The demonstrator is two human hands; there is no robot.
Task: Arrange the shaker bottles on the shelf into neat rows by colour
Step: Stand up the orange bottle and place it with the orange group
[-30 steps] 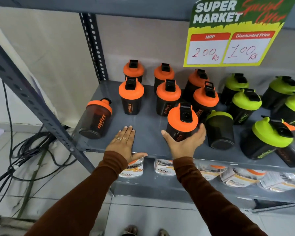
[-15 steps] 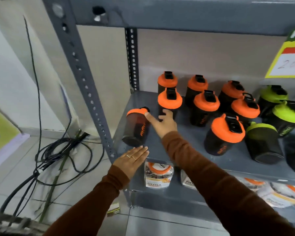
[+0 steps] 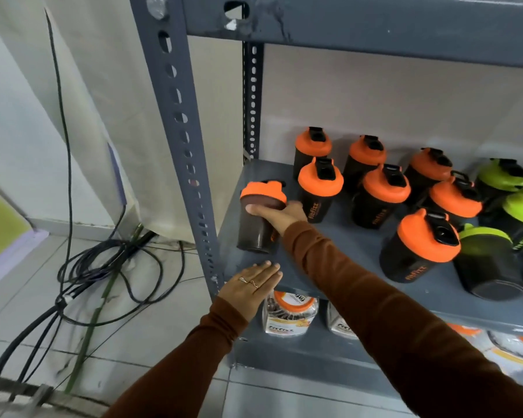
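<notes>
Right hand [image 3: 281, 215], fingers wrapped round the stray orange bottle [image 3: 258, 218], should lift it upright w/o tipping & slot it beside the orange rows [image 3: 372, 182]; left hand [image 3: 248, 286] flat, fingers together, on shelf [image 3: 344, 251] edge.

We are looking at a shop display. A grey slotted-angle steel rack [image 3: 175, 122] fills the view from twelve to three o'clock, its shelf [image 3: 338, 257] stocked with many copies of one branded product: black shaker bottles with orange lids [image 3: 320, 179] in rows, and green-lidded ones [image 3: 504, 176] at three o'clock. On the lower shelf, near five o'clock, lie sealed packets [image 3: 289, 315] carrying what seems to be the same brand name, though the print is small. At eight o'clock, black cables [image 3: 103, 267] trail loose over a tiled floor [image 3: 151, 351].
</notes>
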